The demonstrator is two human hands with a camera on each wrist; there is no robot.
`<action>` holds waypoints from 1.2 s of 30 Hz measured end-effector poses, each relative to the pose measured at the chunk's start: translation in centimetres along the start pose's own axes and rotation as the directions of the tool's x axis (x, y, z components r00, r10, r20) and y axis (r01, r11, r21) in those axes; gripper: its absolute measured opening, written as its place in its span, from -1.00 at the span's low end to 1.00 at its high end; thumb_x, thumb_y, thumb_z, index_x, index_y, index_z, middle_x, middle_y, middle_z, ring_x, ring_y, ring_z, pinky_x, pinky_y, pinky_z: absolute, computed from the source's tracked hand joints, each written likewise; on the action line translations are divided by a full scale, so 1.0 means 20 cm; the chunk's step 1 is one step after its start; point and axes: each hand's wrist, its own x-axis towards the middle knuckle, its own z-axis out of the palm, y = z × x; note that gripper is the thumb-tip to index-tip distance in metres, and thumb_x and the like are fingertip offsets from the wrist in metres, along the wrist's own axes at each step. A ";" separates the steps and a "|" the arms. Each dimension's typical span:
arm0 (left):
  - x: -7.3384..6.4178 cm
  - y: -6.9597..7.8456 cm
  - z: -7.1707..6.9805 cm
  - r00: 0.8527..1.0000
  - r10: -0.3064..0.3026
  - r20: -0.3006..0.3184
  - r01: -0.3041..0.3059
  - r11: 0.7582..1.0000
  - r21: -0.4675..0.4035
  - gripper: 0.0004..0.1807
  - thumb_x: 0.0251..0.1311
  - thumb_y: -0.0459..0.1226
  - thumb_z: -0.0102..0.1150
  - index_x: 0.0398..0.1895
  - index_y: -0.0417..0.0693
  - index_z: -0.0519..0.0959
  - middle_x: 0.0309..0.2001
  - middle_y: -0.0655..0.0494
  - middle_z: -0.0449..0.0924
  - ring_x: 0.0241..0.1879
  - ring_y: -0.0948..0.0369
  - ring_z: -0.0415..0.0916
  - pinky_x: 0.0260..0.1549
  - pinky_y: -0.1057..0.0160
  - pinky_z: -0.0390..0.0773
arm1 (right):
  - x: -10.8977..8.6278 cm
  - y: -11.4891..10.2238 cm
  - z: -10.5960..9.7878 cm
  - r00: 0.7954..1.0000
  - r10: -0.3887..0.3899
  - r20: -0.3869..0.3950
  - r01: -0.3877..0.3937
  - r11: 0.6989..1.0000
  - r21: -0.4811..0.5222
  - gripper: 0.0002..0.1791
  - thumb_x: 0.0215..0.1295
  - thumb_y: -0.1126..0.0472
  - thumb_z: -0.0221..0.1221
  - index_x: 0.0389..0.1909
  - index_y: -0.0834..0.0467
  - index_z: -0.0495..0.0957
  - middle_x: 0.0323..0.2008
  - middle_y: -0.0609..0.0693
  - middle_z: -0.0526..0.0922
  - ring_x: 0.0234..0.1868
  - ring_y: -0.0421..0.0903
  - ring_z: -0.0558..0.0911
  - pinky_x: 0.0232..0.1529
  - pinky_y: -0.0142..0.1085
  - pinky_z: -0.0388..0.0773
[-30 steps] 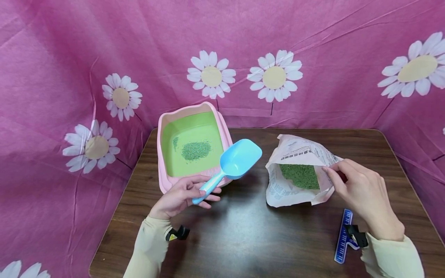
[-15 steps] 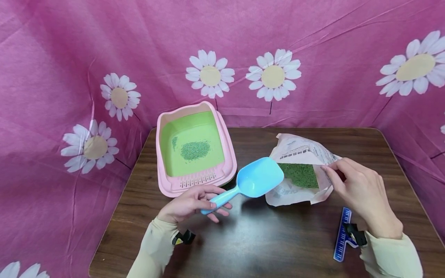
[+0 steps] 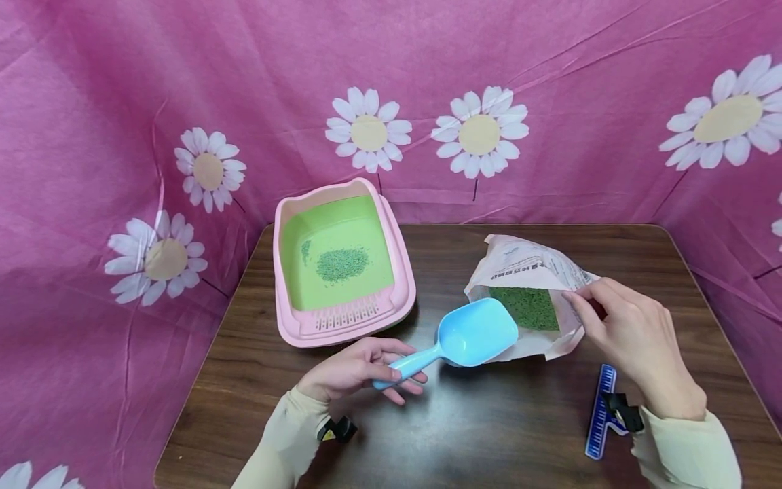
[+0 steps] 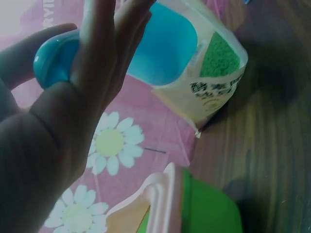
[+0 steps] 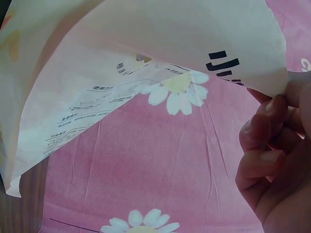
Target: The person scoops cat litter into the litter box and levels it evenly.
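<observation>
My left hand (image 3: 366,370) holds a light-blue scoop (image 3: 476,333) by its handle, thumb on top. The scoop's bowl looks bare inside and lies in front of the bag's mouth, hiding part of the near edge. A white paper bag (image 3: 519,261) with dark printing lies with its mouth toward me, green granules (image 3: 528,309) inside. At the bag's right edge, my right hand (image 3: 638,339) pinches the paper between thumb and fingers. In the right wrist view, the fingers (image 5: 265,121) grip the edge of the printed paper (image 5: 194,39).
A pink litter box (image 3: 403,299) with a green inside stands at the back left, with a small patch of granules (image 3: 342,265) on its floor. A blue bag clip (image 3: 601,411) lies by my right wrist. A pink flowered cloth (image 3: 415,61) hangs behind the wooden table (image 3: 226,401).
My left hand has carried the scoop right and toward me, from the litter box's corner to the bag's mouth. The right hand keeps its hold on the bag's edge.
</observation>
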 end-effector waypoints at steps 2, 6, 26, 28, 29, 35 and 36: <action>0.01 -0.01 0.01 1.000 -0.010 -0.004 0.010 1.000 0.002 -0.51 0.31 -0.49 -0.06 0.29 -0.47 0.20 0.13 -0.67 0.31 0.15 -0.35 0.41 -0.10 0.10 0.69 | 0.00 0.00 0.00 1.000 0.001 0.001 -0.001 1.000 -0.001 -0.89 -0.03 0.23 0.38 -0.50 0.06 0.62 -0.56 -0.10 0.61 -0.68 -0.26 0.35 -0.72 -0.27 0.21; 0.05 -0.04 0.02 1.000 -0.015 -0.023 0.016 1.000 0.016 -0.51 0.31 -0.47 -0.07 0.30 -0.44 0.23 0.14 -0.55 0.41 0.12 -0.20 0.53 -0.08 0.09 0.68 | 0.00 0.00 0.00 1.000 0.005 0.002 -0.005 1.000 -0.001 -0.89 -0.04 0.24 0.39 -0.50 0.06 0.62 -0.54 -0.10 0.62 -0.67 -0.26 0.36 -0.71 -0.27 0.22; 0.28 -0.11 0.15 0.947 -0.061 -0.314 0.060 0.998 -0.013 -0.55 0.21 -0.51 -0.07 0.21 -0.43 0.39 -0.05 -0.45 0.58 -0.17 0.15 0.69 -0.15 0.24 0.70 | -0.01 -0.02 0.00 0.999 -0.047 0.000 0.047 0.999 0.019 -0.88 0.01 0.20 0.36 -0.54 0.05 0.59 -0.60 -0.14 0.51 -0.67 -0.33 0.29 -0.73 -0.34 0.19; 0.30 -0.12 0.17 0.938 -0.058 -0.340 0.062 0.998 0.002 -0.57 0.21 -0.51 -0.06 0.18 -0.43 0.42 -0.10 -0.44 0.60 -0.22 0.15 0.70 -0.19 0.23 0.71 | -0.01 -0.02 0.01 0.999 -0.050 -0.004 0.050 0.999 0.022 -0.88 0.01 0.19 0.36 -0.55 0.04 0.58 -0.61 -0.15 0.51 -0.67 -0.33 0.28 -0.73 -0.35 0.19; 0.30 -0.12 0.18 0.938 -0.055 -0.343 0.063 0.998 0.013 -0.58 0.22 -0.51 -0.05 0.17 -0.43 0.42 -0.11 -0.45 0.60 -0.25 0.15 0.70 -0.21 0.23 0.71 | -0.01 -0.02 0.01 0.999 -0.050 -0.006 0.050 0.998 0.025 -0.88 0.00 0.19 0.36 -0.56 0.04 0.58 -0.62 -0.15 0.50 -0.67 -0.33 0.28 -0.73 -0.35 0.18; 0.33 -0.12 0.20 0.933 -0.044 -0.356 0.072 0.995 0.065 -0.58 0.28 -0.47 -0.03 0.21 -0.41 0.40 -0.13 -0.39 0.64 -0.52 0.25 0.66 -0.39 0.26 0.73 | -0.01 -0.02 0.01 0.999 -0.044 0.008 0.043 0.999 0.025 -0.85 -0.07 0.22 0.40 -0.55 0.03 0.58 -0.63 -0.15 0.49 -0.67 -0.35 0.26 -0.73 -0.38 0.17; 0.33 -0.11 0.20 0.928 -0.040 -0.370 0.072 0.995 0.071 -0.58 0.27 -0.47 -0.02 0.20 -0.41 0.40 -0.14 -0.37 0.65 -0.55 0.25 0.65 -0.43 0.28 0.72 | -0.01 -0.02 0.02 0.999 -0.040 0.011 0.040 0.999 0.024 -0.84 -0.07 0.22 0.41 -0.56 0.03 0.58 -0.64 -0.16 0.49 -0.67 -0.35 0.25 -0.73 -0.38 0.16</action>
